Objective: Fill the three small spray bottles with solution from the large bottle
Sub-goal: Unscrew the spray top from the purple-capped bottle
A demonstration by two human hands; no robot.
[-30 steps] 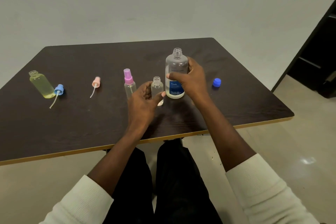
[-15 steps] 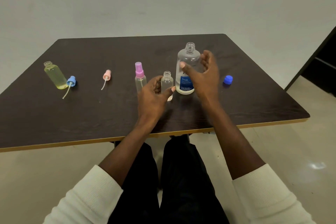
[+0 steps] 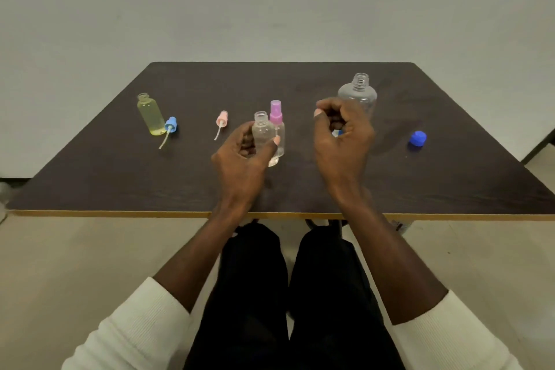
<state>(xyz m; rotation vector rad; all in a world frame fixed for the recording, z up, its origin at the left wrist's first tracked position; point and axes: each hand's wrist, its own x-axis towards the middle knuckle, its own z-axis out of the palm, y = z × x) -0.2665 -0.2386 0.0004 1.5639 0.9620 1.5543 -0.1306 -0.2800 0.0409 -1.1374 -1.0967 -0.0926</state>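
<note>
My left hand [image 3: 240, 159] grips a small clear open bottle [image 3: 262, 137] just above the dark table [image 3: 120, 180]. Right behind it stands a small spray bottle with a purple spray top [image 3: 277, 126]. My right hand [image 3: 342, 144] hovers with its fingers curled and nothing in them, in front of the large clear open bottle [image 3: 359, 93], hiding its lower part and most of its blue label. A yellow-tinted small bottle [image 3: 150, 114] stands open at the left, with a blue spray top [image 3: 170, 125] beside it.
A pink spray top [image 3: 222, 119] with its tube lies left of my left hand. The large bottle's blue cap [image 3: 418, 139] lies at the right. The table's front edge [image 3: 300, 216] runs above my knees.
My right hand let go of the large bottle, drew back and curled its fingers. My left hand kept hold of the small clear bottle. The head view shifted.
</note>
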